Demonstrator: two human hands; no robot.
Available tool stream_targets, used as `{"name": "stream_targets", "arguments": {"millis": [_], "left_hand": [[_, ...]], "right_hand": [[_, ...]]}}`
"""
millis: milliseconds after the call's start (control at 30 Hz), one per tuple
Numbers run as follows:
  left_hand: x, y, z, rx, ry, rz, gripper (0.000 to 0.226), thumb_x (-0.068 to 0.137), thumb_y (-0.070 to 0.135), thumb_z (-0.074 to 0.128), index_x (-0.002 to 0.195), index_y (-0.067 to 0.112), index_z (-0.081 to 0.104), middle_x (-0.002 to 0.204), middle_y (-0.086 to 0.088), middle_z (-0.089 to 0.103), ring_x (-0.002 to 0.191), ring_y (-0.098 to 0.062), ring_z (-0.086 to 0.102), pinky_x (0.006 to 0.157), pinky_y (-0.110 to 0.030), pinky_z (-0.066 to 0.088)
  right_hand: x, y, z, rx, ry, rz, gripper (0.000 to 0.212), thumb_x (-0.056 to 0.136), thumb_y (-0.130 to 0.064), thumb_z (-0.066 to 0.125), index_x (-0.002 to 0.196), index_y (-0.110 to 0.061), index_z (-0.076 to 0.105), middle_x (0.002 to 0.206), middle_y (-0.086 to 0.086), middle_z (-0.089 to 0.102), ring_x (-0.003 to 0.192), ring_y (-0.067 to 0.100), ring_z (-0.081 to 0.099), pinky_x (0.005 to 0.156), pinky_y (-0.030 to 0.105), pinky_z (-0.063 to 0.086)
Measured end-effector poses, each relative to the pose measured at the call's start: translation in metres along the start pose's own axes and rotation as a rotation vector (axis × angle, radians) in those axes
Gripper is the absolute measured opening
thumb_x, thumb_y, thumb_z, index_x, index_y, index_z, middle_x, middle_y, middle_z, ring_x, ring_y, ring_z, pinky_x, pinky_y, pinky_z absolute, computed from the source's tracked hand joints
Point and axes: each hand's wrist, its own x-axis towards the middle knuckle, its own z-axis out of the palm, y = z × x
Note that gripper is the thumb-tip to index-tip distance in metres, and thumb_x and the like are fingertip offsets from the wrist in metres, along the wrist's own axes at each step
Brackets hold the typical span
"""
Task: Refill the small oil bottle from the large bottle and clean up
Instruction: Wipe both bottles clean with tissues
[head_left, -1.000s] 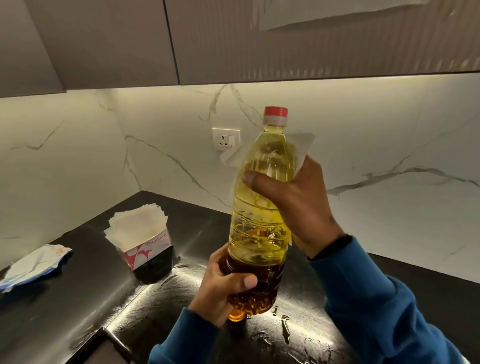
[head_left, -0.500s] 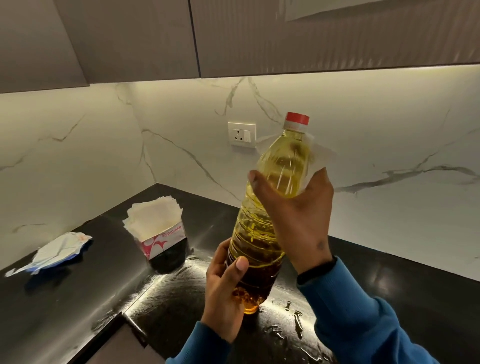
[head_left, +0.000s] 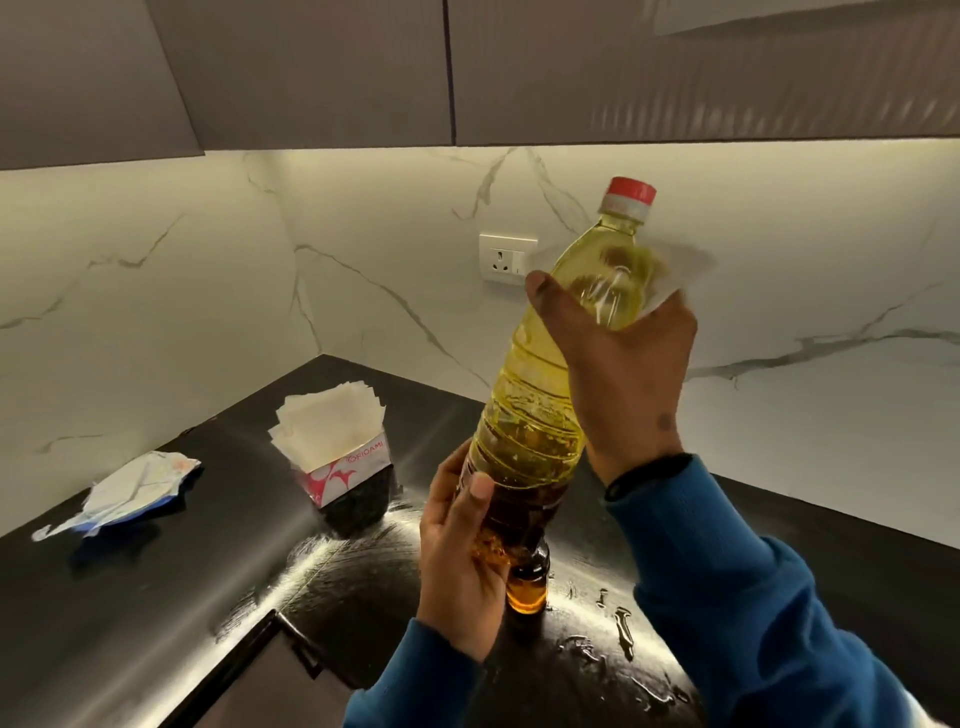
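The only words that can be read are on the red and white tissue box (head_left: 345, 474) standing on the counter (head_left: 156, 597): "ORIGAMI" in red letters along its upper front edge. The print on the crumpled wrapper (head_left: 130, 491) to the left is too blurred to read.

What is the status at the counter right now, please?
Left hand grips large oil bottle low; right hand holds tissue against its shoulder. Red cap on, bottle tilted. Small oil bottle beneath. Spilled drops on countertop.
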Motion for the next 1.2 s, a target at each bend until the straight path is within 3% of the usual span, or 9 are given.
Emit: {"name": "stream_targets", "arguments": {"millis": [200,433,633,733,833,933,1000,1100,1200], "left_hand": [[0.0,-0.008,-0.022,0.247,-0.056,0.158,0.085,0.051,0.018,0.095,0.129,0.024,0.063,0.122,-0.014,0.071,0.109,-0.034,0.071,0.083,-0.035,0.06],[-0.011,-0.006,-0.047,0.039,-0.153,-0.145,0.088,0.047,0.019,0.09,0.131,0.012,0.063,0.125,-0.03,0.066,0.111,-0.046,0.066,0.097,-0.059,0.052],[-0.041,-0.007,-0.043,-0.04,-0.286,-0.264,0.105,0.04,0.029,0.102,0.132,0.003,0.058,0.123,-0.033,0.064,0.099,-0.042,0.069,0.077,-0.046,0.06],[-0.051,-0.003,-0.041,-0.111,-0.308,-0.258,0.092,0.046,0.028,0.102,0.126,0.004,0.063,0.111,-0.027,0.07,0.088,-0.035,0.072,0.068,-0.039,0.06],[-0.051,0.003,-0.041,-0.205,-0.304,-0.272,0.074,0.045,0.026,0.103,0.11,0.005,0.072,0.095,-0.019,0.076,0.08,-0.03,0.076,0.063,-0.038,0.062],[-0.052,0.007,-0.041,-0.162,-0.326,-0.263,0.055,0.047,0.028,0.103,0.094,0.01,0.08,0.088,-0.015,0.076,0.078,-0.027,0.076,0.066,-0.038,0.062],[-0.054,0.009,-0.041,-0.109,-0.313,-0.279,0.07,0.049,0.028,0.102,0.111,0.008,0.076,0.105,-0.024,0.073,0.089,-0.034,0.073,0.074,-0.043,0.062],[-0.058,0.009,-0.039,-0.042,-0.28,-0.269,0.087,0.049,0.024,0.101,0.125,0.003,0.065,0.117,-0.032,0.067,0.092,-0.042,0.07,0.074,-0.044,0.06],[-0.059,0.01,-0.035,-0.01,-0.215,-0.186,0.059,0.051,0.02,0.095,0.107,0.014,0.077,0.109,-0.024,0.073,0.092,-0.036,0.073,0.073,-0.039,0.062]], "right_hand": [[-0.024,0.009,0.003,-0.111,-0.079,-0.026,0.056,0.084,-0.031,0.08,0.13,-0.011,0.055,0.118,0.0,0.07,0.106,0.01,0.069,0.087,0.029,0.06],[-0.061,0.017,-0.001,-0.153,-0.243,0.15,0.053,0.08,-0.048,0.076,0.122,-0.018,0.062,0.108,-0.002,0.075,0.099,0.01,0.073,0.081,0.031,0.061],[-0.062,-0.005,-0.004,-0.154,-0.06,-0.038,0.035,0.106,-0.032,0.043,0.123,-0.005,0.059,0.1,-0.009,0.066,0.095,0.004,0.063,0.08,0.022,0.051],[-0.101,0.002,-0.007,-0.326,-0.114,-0.141,0.046,0.107,-0.027,0.033,0.143,-0.003,0.047,0.128,0.004,0.062,0.116,0.007,0.059,0.094,0.027,0.05],[-0.135,0.012,-0.012,-0.556,-0.225,-0.296,0.052,0.106,-0.016,0.034,0.157,-0.006,0.028,0.167,0.008,0.021,0.15,0.0,0.023,0.118,0.018,0.029],[-0.129,0.005,-0.012,-0.716,-0.304,-0.365,0.059,0.101,-0.024,0.031,0.159,-0.016,0.023,0.17,0.003,0.005,0.157,0.019,0.001,0.125,0.031,0.013],[-0.108,-0.009,-0.006,-0.783,-0.315,-0.369,0.06,0.102,-0.035,0.027,0.16,-0.02,0.02,0.17,0.0,0.002,0.156,0.021,-0.006,0.124,0.029,0.003],[-0.081,-0.021,-0.001,-0.812,-0.265,-0.376,0.064,0.102,-0.042,0.023,0.16,-0.016,0.015,0.17,0.003,0.002,0.156,0.02,-0.004,0.125,0.03,0.008],[-0.103,-0.01,0.0,-0.832,-0.323,-0.333,0.064,0.101,-0.042,0.021,0.16,-0.018,0.011,0.17,0.0,-0.002,0.156,0.017,-0.001,0.125,0.033,0.017]]}}
